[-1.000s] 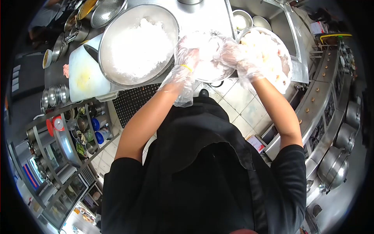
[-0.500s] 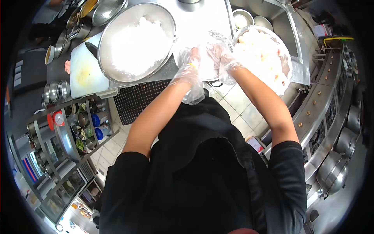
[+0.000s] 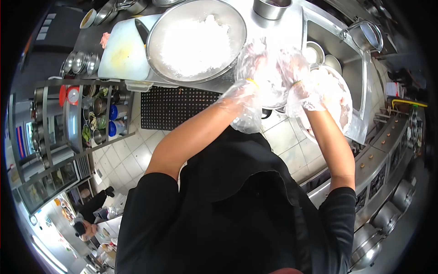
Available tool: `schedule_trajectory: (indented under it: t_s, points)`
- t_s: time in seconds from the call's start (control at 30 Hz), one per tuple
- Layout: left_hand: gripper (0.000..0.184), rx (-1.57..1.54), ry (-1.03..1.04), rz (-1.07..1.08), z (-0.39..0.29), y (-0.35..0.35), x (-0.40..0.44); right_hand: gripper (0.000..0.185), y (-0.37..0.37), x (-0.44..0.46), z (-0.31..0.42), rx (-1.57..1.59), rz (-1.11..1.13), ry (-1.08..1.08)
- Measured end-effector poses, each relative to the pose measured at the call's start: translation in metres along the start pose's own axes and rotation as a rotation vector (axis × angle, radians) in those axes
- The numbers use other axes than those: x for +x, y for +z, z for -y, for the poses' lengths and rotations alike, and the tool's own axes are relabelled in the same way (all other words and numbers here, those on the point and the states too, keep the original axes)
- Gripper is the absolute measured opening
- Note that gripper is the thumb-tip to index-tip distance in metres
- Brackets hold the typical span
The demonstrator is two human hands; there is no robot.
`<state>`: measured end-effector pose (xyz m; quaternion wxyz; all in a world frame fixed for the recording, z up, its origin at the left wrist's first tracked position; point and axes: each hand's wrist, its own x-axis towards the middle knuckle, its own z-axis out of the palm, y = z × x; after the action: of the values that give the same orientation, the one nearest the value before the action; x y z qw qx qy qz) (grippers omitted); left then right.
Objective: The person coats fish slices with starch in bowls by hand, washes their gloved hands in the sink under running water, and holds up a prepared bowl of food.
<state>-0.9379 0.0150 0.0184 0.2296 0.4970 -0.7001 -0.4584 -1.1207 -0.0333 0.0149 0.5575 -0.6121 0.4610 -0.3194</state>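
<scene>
Clear plastic gloves cover both my hands. My left hand [image 3: 251,61] is over the near side of a pale, glare-washed bowl [image 3: 273,101], close to the rim of a wide metal bowl [image 3: 157,68] of white powder [image 3: 196,48]. My right hand [image 3: 294,66] is across from it, over the right side of the same pale bowl. Glare and crumpled plastic hide my fingers and whatever lies between them. Right of my right hand stands a large bowl of pale, coated-looking pieces [image 3: 337,93], partly behind my forearm.
A cutting board [image 3: 124,55] with a knife [image 3: 141,31] lies left of the powder bowl. A metal pot [image 3: 272,8] stands at the back. On the right is a sink [image 3: 326,39] holding bowls. A person [image 3: 86,228] is far off at lower left.
My view has turned, so the counter and bowls appear further right. My hands look wider apart over the pale bowl. The distant person has come into view.
</scene>
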Motion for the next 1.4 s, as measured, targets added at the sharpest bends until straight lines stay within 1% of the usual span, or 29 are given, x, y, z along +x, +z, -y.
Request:
schedule_trajectory:
  t_s: [0.13, 0.2, 0.23, 0.27, 0.33, 0.37, 0.43, 0.5, 0.57, 0.6, 0.63, 0.67, 0.7, 0.73, 0.77, 0.8, 0.83, 0.87, 0.93, 0.97, 1.0, 1.03, 1.07, 1.1, 1.13, 1.23, 1.27, 1.37, 1.4]
  points:
    - [0.041, -0.126, -0.071, -0.159, -0.011, -0.076, 0.019, 0.029, 0.019, 0.058, 0.038, -0.146, 0.024, -0.178]
    - [0.042, -0.126, -0.100, -0.331, -0.010, -0.122, 0.027, 0.030, 0.036, 0.101, 0.045, -0.408, -0.051, -0.508]
    - [0.038, -0.118, -0.060, -0.459, -0.001, -0.138, 0.024, 0.030, 0.047, 0.124, 0.046, -0.617, -0.201, -0.813]
    - [0.035, -0.104, -0.020, -0.587, 0.008, -0.154, 0.022, 0.032, 0.065, 0.120, 0.111, -0.461, 0.020, -0.302]
    - [0.030, -0.026, -0.037, -0.634, 0.055, -0.198, 0.032, 0.034, 0.082, 0.129, 0.136, -0.290, 0.245, 0.194]
    - [0.027, 0.011, -0.064, -0.706, 0.084, -0.218, 0.034, 0.036, 0.084, 0.143, 0.111, -0.323, 0.201, -0.085]
    - [0.023, 0.044, -0.098, -0.784, 0.107, -0.245, 0.028, 0.039, 0.083, 0.138, 0.113, -0.237, 0.133, -0.214]
    - [0.034, 0.032, 0.006, -0.654, 0.106, -0.265, 0.023, 0.040, 0.059, 0.128, 0.118, -0.451, 0.154, -0.367]
    - [0.031, 0.020, -0.016, -0.637, 0.070, -0.277, 0.004, 0.035, 0.012, 0.119, 0.089, -0.995, 0.121, -0.825]
    - [0.028, -0.267, 0.063, -0.475, 0.040, -0.281, -0.014, 0.031, 0.000, 0.102, 0.081, -1.219, 0.040, -0.976]
    - [0.027, -0.238, -0.003, -0.491, 0.048, -0.281, -0.002, 0.034, -0.001, 0.081, 0.076, -0.707, 0.005, -0.450]
    - [0.026, -0.210, -0.070, -0.504, 0.055, -0.282, 0.009, 0.037, 0.000, 0.063, 0.078, -0.464, 0.060, -0.160]
    - [0.026, -0.210, -0.066, -0.494, 0.065, -0.284, 0.014, 0.040, 0.000, 0.045, 0.080, -0.227, 0.040, 0.126]
    - [0.027, -0.269, -0.128, -0.428, 0.072, -0.286, 0.017, 0.042, -0.002, 0.033, 0.083, -0.271, 0.111, 0.195]
    - [0.029, -0.327, -0.190, -0.360, 0.077, -0.289, 0.021, 0.042, -0.004, 0.025, 0.078, -0.267, 0.097, 0.199]
    - [0.031, -0.124, -0.175, -0.328, 0.080, -0.294, 0.025, 0.041, -0.004, 0.018, 0.070, -0.501, 0.090, 0.106]
    - [0.031, -0.120, -0.168, -0.314, 0.109, -0.308, 0.034, 0.039, -0.003, 0.011, 0.065, -0.734, 0.081, 0.013]
    - [0.033, 0.347, 0.107, -0.322, 0.163, -0.327, 0.049, 0.036, 0.007, 0.002, 0.088, -0.678, 0.041, 0.020]
    - [0.040, 0.666, 0.163, -0.158, 0.166, -0.337, 0.051, 0.034, 0.002, -0.004, 0.096, -0.638, 0.016, 0.059]
    - [0.040, 0.663, 0.183, -0.145, 0.181, -0.335, 0.061, 0.034, 0.005, -0.008, 0.097, -0.623, -0.001, 0.076]
    - [0.044, 0.227, 0.209, -0.081, 0.170, -0.327, 0.061, 0.033, 0.009, -0.011, 0.099, -0.607, -0.019, 0.092]
    - [0.052, -0.315, 0.135, 0.028, 0.159, -0.325, 0.057, 0.036, 0.026, -0.012, 0.097, -0.560, -0.155, 0.218]
    - [0.061, -0.855, 0.025, 0.089, 0.106, -0.317, 0.041, 0.037, 0.032, -0.014, 0.072, -0.531, -0.233, 0.285]
    - [0.062, -0.914, 0.034, 0.065, 0.099, -0.311, 0.040, 0.039, 0.039, -0.016, 0.047, -0.497, -0.313, 0.348]
    - [0.062, -0.890, 0.053, 0.043, 0.098, -0.307, 0.039, 0.044, 0.035, -0.020, -0.011, -0.867, -0.206, 0.065]
    - [0.062, -0.863, 0.095, -0.032, 0.093, -0.304, 0.037, 0.061, 0.046, -0.008, 0.047, -0.242, -0.127, 0.210]
    - [0.062, -0.852, 0.104, -0.049, 0.093, -0.303, 0.035, 0.057, 0.035, -0.011, 0.048, 0.011, -0.148, 0.180]
    - [0.062, -0.851, 0.118, -0.058, 0.088, -0.289, 0.039, 0.044, -0.010, -0.040, 0.098, -0.653, -0.218, 0.266]
    - [0.062, -0.863, 0.114, -0.058, 0.086, -0.284, 0.039, 0.042, -0.035, -0.045, 0.102, -0.748, -0.265, 0.149]
